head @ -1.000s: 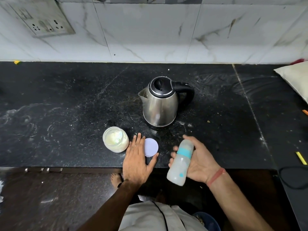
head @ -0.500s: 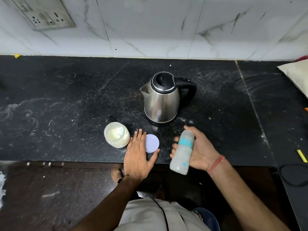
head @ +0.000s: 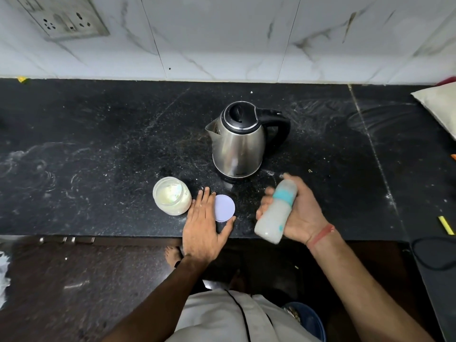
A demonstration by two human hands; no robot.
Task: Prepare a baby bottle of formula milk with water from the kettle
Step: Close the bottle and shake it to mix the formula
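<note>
A steel kettle (head: 238, 141) with a black lid and handle stands on the black counter (head: 98, 144). My right hand (head: 299, 213) grips a baby bottle (head: 276, 213) with a teal ring and milky liquid, tilted, over the counter's front edge. An open jar (head: 172, 199) of pale formula powder stands left of the kettle. Its white lid (head: 224, 208) lies flat beside it. My left hand (head: 203, 223) rests flat on the counter, fingers apart, its thumb curved around the lid.
A wall socket (head: 66, 21) sits at the top left on the marble tiles. A pale pillow (head: 439, 104) lies at the right edge. A yellow stick (head: 446, 225) and a black cable (head: 434, 253) lie on the right counter. My bare foot (head: 173, 255) shows below.
The bottle in my right hand has shifted slightly and blurs, its tilt changed. My left hand stays flat beside the lid. The view moved a little.
</note>
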